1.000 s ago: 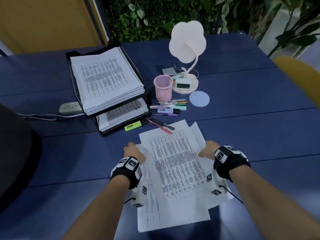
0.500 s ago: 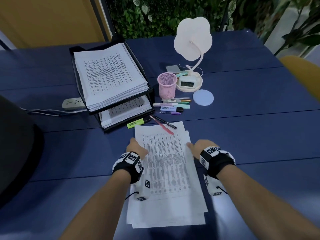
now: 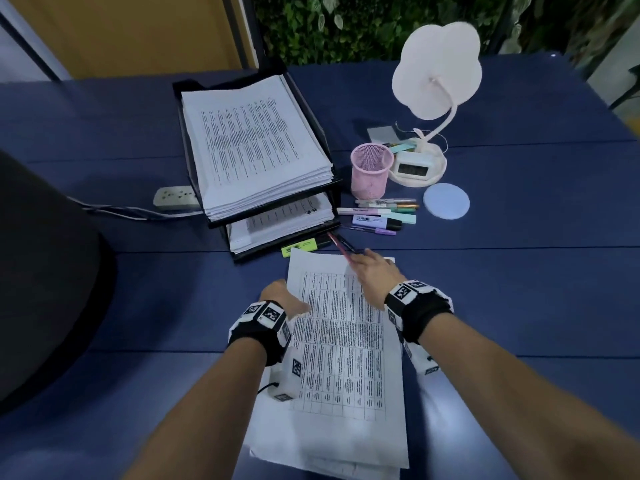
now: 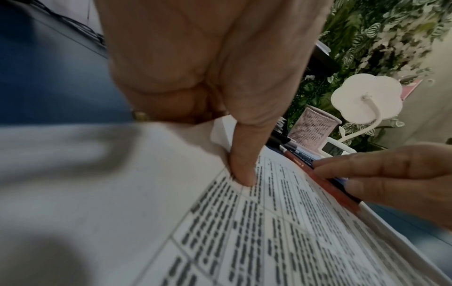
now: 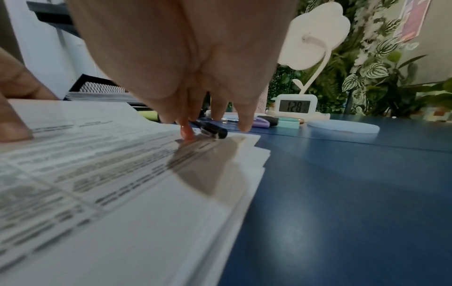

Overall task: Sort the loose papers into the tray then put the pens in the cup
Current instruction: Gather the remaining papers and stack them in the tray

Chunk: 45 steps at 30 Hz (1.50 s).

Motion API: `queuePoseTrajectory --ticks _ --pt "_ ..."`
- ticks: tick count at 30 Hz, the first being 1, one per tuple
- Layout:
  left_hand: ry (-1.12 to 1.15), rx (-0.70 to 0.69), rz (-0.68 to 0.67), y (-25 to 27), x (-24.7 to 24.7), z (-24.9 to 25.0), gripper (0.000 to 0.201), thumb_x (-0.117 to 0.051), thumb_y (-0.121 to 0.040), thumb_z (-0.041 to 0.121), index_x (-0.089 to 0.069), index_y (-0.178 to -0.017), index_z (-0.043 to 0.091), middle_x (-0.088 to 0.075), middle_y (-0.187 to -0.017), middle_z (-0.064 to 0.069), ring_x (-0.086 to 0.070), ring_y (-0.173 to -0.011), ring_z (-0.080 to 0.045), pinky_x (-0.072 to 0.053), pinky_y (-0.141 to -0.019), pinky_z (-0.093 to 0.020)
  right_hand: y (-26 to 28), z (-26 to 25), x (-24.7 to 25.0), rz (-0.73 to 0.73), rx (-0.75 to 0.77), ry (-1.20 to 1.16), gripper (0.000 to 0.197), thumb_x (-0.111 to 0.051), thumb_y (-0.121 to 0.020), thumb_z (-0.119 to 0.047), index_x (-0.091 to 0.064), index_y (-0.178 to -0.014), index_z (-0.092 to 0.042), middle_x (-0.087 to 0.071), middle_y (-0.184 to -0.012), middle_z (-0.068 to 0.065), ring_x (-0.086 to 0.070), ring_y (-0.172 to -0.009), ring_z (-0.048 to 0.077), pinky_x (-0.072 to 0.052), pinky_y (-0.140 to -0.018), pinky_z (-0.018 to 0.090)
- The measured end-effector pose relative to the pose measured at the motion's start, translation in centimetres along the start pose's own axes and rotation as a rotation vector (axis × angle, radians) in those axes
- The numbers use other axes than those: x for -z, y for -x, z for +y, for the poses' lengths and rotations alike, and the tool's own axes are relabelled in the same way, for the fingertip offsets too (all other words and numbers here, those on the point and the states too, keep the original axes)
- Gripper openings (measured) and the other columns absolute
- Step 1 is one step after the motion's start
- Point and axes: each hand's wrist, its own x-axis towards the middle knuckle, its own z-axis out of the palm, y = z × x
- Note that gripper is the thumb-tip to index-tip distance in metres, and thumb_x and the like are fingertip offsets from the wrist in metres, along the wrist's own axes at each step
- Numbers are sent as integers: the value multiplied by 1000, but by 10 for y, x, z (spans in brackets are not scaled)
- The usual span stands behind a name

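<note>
Loose papers (image 3: 346, 358) lie stacked on the blue counter (image 3: 519, 271), near side of the black tray (image 3: 332, 181), which holds two tiers of sheets. Left hand (image 3: 282, 299): grip at the stack's left edge, thumb (image 4: 242, 174) pressed flat on the top sheet, other fingers curled at the edge; whether they go under the sheets cannot be told. Right hand (image 3: 372, 271): grip at the stack's far right corner, fingers (image 5: 244, 123) extended and spread, tips down on a red pen (image 4: 330, 189) and a black pen (image 5: 212, 131) lying across that corner. Not pinching either. Remaining pens (image 3: 377, 216) lie loose on the counter beside the pink cup (image 3: 370, 171), which stands upright just right of the tray.
</note>
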Motion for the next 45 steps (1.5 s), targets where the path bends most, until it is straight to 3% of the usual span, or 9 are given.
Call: queuePoseTrajectory --ticks 6,12,22,26,29,33,36,41,45 --pt "-63 -2 -76 -7 6 5 43 -72 -83 29 -61 -117 5 -59 -100 -5 -55 -88 -20 -51 -86 -30 -17 31 3 134 -123 -98 30 -46 -96 -27 -65 -111 -9 -51 -133 2 -47 -123 25 -46 -97 37" --pt "-83 -22 -109 -12 8 3 43 -74 -79 30 -64 -115 10 -65 -115 -6 -61 -99 -22 -52 -86 -31 -32 44 9 210 -123 -13 26 -45 -95 -15 -69 -102 -9 -65 -104 7 -60 -100 28 -51 -79 31" --pt "58 -50 -87 -12 4 -1 35 -75 -79 22 -65 -110 9 -66 -109 -6 -59 -89 -18 -49 -77 -26 -36 53 25 227 -277 -33 28 -45 -92 -12 -65 -113 -15 -58 -117 10 -48 -114 33 -47 -88 42" --pt "298 -98 -87 -9 6 -15 35 -74 -81 20 -63 -113 11 -67 -113 -5 -63 -101 -21 -51 -92 -35 -18 50 28 409 -380 -294 31 -51 -92 -29 -62 -119 -16 -61 -119 9 -50 -114 32 -45 -92 40" --pt "562 -184 -69 5 15 -23 30 -69 -86 13 -61 -115 15 -65 -119 -5 -62 -102 -18 -47 -92 -31 9 48 21 601 -439 -762 40 -63 -86 -37 -61 -118 -14 -66 -109 6 -60 -104 24 -48 -93 36" --pt "779 -302 -5 19 26 -14 37 -64 -89 11 -54 -125 12 -62 -121 -1 -59 -104 -14 -43 -91 -27 38 30 9 466 -418 -1274 43 -66 -84 -40 -55 -120 -18 -64 -111 -1 -61 -101 14 -49 -91 33" --pt "880 -330 14 17 25 -6 47 -64 -88 9 -49 -132 14 -60 -124 3 -58 -109 -14 -44 -98 -32 43 22 2 374 -432 -1307 43 -70 -82 -36 -53 -117 -16 -64 -115 1 -61 -104 18 -48 -94 36" --pt "537 -352 11 10 6 -12 41 -61 -91 15 -47 -130 13 -58 -127 -4 -57 -113 -23 -45 -100 -38 56 24 -5 310 -566 -1028 14 -66 -83 -8 -59 -95 -7 -67 -100 13 -62 -87 28 -49 -77 36" --pt "4 -185 64 11 -11 -22 49 -59 -91 30 -45 -134 10 -45 -137 -13 -45 -125 -31 -41 -101 -36 77 31 -7 241 -739 -748 7 -51 -84 -5 -51 -91 -7 -55 -88 11 -51 -74 25 -36 -53 24"
